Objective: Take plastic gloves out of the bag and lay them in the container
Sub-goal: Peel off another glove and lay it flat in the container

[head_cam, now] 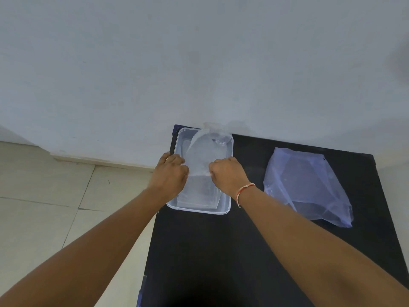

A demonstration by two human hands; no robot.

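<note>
A clear rectangular plastic container (229, 202) sits at the far left of the black table (221, 251). A thin see-through plastic glove (200, 156) is stretched over it, its far end curling up past the container's back rim. My left hand (170, 173) pinches the glove's near left corner. My right hand (228, 176), with a red and white thread on the wrist, pinches the near right corner. More flat clear gloves lie in the container's near half. The bluish see-through plastic bag (309, 187) lies flat to the right, apart from both hands.
The table's back edge meets a pale wall (199, 63). Its left edge runs just beside the container, with a tiled floor (55, 207) below. Bare black tabletop stretches between the container and me.
</note>
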